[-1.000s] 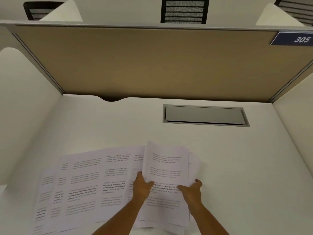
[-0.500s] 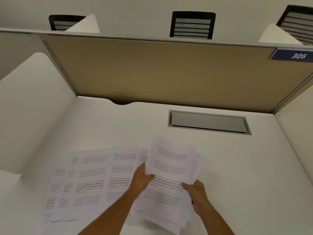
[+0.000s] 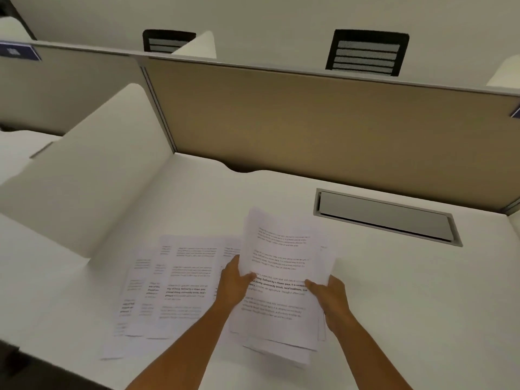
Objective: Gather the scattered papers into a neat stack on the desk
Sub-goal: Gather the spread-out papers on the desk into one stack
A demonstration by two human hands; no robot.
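1. Left hand (image 3: 232,288) & right hand (image 3: 332,298): each grip closed on a side edge of the gathered sheaf (image 3: 280,277), lifted, tilted above the worktop (image 3: 394,291).
2. Loose printed sheets (image 3: 171,280) lie fanned just left.
3. Step: mid-gather. Next probably needs adding those, then squaring edges.

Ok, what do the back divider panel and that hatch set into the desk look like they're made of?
Back divider panel: seems tan fabric or matte laminate, since it is flat with no sheen; too blurred to tell the weave. Hatch: looks like brushed grey metal or metal-look plastic, with a soft even sheen and a crisp frame.
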